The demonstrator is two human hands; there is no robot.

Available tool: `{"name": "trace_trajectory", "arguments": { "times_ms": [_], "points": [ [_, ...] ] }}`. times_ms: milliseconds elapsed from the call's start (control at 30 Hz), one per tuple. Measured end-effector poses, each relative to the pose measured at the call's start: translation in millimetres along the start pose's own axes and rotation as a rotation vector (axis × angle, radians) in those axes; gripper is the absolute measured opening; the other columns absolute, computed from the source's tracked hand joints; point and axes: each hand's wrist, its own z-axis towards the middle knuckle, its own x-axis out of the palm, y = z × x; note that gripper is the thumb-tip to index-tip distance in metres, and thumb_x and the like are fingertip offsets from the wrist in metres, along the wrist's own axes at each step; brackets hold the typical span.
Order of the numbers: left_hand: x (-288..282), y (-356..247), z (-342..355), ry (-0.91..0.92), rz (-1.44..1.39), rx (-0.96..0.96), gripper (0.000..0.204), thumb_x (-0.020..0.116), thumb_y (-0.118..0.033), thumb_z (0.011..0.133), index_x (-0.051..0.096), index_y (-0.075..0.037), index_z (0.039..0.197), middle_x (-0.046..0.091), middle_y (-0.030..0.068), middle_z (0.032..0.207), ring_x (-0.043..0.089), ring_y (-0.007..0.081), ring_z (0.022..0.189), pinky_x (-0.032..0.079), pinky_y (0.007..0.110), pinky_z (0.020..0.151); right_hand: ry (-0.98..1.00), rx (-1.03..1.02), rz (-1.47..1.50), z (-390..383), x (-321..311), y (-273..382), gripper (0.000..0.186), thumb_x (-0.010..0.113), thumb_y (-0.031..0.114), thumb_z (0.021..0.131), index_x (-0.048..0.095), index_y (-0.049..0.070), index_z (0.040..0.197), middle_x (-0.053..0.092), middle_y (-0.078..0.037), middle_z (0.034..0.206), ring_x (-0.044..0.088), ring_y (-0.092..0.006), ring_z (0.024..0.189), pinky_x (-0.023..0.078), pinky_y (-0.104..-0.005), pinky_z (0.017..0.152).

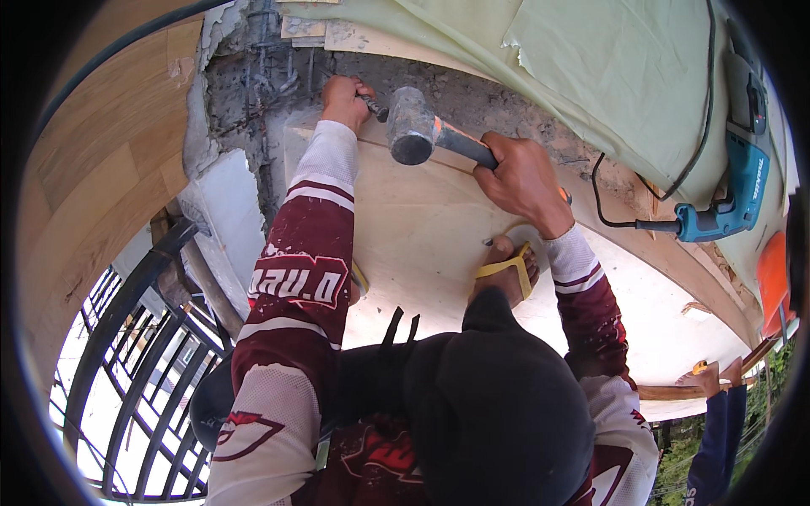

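My left hand (342, 103) is wrapped round a steel chisel (376, 110), whose struck end points right, toward the hammer. The chisel's other end reaches into the broken concrete (278, 84) and is mostly hidden by my hand. In my right hand (525, 181) is the handle of a hammer with a heavy, dark head (411, 126) and an orange band below it. The hammer head is close beside the chisel's end; I cannot tell whether they touch. Bent reinforcing bars (253, 72) stick out of the rough concrete left of my left hand.
A teal corded power drill (734, 190) lies on the pale green sheet (607, 67) at right. Below it is an orange object (773, 278). Black railings (152, 371) stand lower left, beside wood-look boards (118, 160). Another person's feet (713, 378) show lower right.
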Motion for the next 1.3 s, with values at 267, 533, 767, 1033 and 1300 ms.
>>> {"name": "trace_trajectory", "arguments": {
  "times_ms": [267, 533, 767, 1033, 1300],
  "points": [
    [-0.5, -1.5, 3.2, -0.026, 0.085, 0.077, 0.013, 0.033, -0.002, 0.091, 0.046, -0.003, 0.088, 0.042, 0.0054, 0.070, 0.035, 0.0132, 0.051, 0.034, 0.028, 0.043, -0.032, 0.018, -0.004, -0.6, -0.3, -2.4, 0.013, 0.061, 0.012, 0.070, 0.059, 0.001, 0.076, 0.059, -0.021, 0.064, 0.058, -0.0431, 0.061, 0.045, -0.0499, 0.057],
    [15.3, 26.7, -58.6, 0.031, -0.057, 0.090, 0.011, 0.035, -0.006, 0.093, 0.045, -0.005, 0.096, 0.041, 0.0034, 0.069, 0.034, 0.0114, 0.050, 0.032, 0.026, 0.044, -0.044, 0.046, 0.001, 3.7, -1.8, -2.7, 0.012, 0.061, 0.011, 0.070, 0.060, 0.001, 0.078, 0.055, -0.023, 0.063, 0.057, -0.0434, 0.060, 0.046, -0.0464, 0.057],
    [11.7, 11.6, -66.0, 0.062, -0.149, 0.091, 0.015, 0.034, -0.009, 0.098, 0.046, -0.004, 0.091, 0.042, 0.0014, 0.068, 0.036, 0.0112, 0.049, 0.034, 0.026, 0.042, -0.064, 0.074, 0.029, 2.7, -1.7, -3.0, 0.013, 0.060, 0.012, 0.070, 0.058, 0.001, 0.076, 0.056, -0.024, 0.063, 0.057, -0.0446, 0.062, 0.045, -0.0483, 0.058],
    [-16.2, -35.9, -19.3, 0.203, -0.335, -0.183, 0.025, 0.036, -0.022, 0.103, 0.050, -0.004, 0.091, 0.043, 0.0003, 0.065, 0.038, 0.0113, 0.049, 0.036, 0.026, 0.043, -0.086, 0.080, 0.030, 2.0, -2.0, 0.3, 0.012, 0.061, 0.012, 0.072, 0.060, 0.001, 0.078, 0.057, -0.023, 0.064, 0.058, -0.0437, 0.060, 0.046, -0.0459, 0.057],
    [-25.2, -55.8, -19.5, 0.336, -0.571, -0.283, 0.029, 0.034, -0.022, 0.105, 0.051, 0.001, 0.097, 0.044, 0.0022, 0.064, 0.041, 0.0111, 0.048, 0.037, 0.025, 0.041, -0.230, -0.367, 0.128, -4.8, -6.2, 16.1, 0.012, 0.066, 0.007, 0.069, 0.062, 0.005, 0.081, 0.061, -0.014, 0.067, 0.061, -0.0331, 0.054, 0.046, -0.0377, 0.049]
  ]
}}
